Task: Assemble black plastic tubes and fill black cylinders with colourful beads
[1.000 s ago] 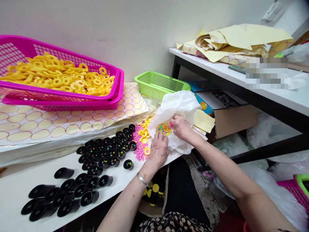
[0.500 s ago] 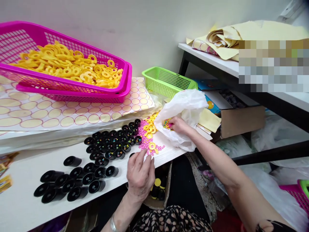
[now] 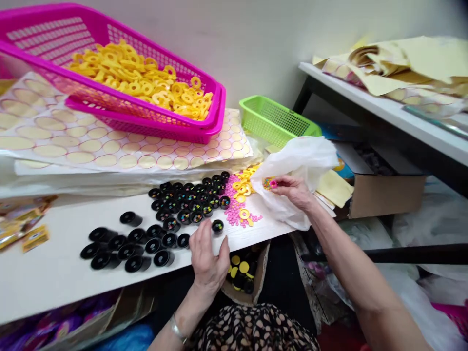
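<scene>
At lower centre the left hand (image 3: 208,254) lies loosely spread on the desk (image 3: 54,273) edge, fingertips just beside a black cup (image 3: 218,226). Right of centre the right hand (image 3: 295,191) pinches a pink bead (image 3: 272,184) at the white bag (image 3: 303,156) mouth, near yellow rings (image 3: 243,187)

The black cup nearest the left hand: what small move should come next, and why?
Probably the left hand should close on that black cup: it is open, just short of the cup, while the right hand pinches coloured beads in the white bag.
</scene>
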The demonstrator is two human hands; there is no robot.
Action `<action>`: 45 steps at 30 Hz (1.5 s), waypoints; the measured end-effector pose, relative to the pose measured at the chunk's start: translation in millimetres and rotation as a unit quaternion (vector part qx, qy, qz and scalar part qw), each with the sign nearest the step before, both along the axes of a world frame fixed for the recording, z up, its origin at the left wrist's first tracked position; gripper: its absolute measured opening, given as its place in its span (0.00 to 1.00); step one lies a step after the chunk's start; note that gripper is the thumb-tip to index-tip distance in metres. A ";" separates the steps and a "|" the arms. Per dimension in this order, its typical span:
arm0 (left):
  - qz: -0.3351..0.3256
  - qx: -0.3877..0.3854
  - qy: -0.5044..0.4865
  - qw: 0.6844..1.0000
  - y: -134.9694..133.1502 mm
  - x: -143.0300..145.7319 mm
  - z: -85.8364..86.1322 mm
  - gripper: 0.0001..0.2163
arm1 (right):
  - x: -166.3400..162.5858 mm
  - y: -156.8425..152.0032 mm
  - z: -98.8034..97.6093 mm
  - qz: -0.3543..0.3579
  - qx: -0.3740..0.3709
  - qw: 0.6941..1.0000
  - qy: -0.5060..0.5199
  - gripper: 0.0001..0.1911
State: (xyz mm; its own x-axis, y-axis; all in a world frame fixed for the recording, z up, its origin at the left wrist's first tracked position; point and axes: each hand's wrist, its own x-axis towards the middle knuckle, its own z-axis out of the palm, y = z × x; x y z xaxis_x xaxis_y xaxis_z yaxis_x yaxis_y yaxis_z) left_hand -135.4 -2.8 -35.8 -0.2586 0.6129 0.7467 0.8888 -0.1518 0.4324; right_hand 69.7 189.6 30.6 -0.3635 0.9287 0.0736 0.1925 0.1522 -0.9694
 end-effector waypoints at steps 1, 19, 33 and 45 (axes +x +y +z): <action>0.004 -0.015 -0.010 1.000 -0.1 -0.1 -2.4 0.29 | -7.3 -7.0 4.4 0.028 0.012 1.000 -0.002 0.11; -0.027 -0.108 -0.185 0.976 7.8 -6.5 -20.9 0.13 | -104.6 -83.0 13.3 0.333 0.373 0.744 -0.442 0.08; -0.019 -0.100 -0.176 0.979 9.0 -6.1 -21.1 0.14 | -102.1 -83.0 6.0 0.312 0.436 0.724 -0.435 0.11; -0.003 -0.096 -0.161 0.982 11.2 -8.0 -18.9 0.13 | -70.3 -63.7 15.5 0.192 0.356 0.868 -0.289 0.09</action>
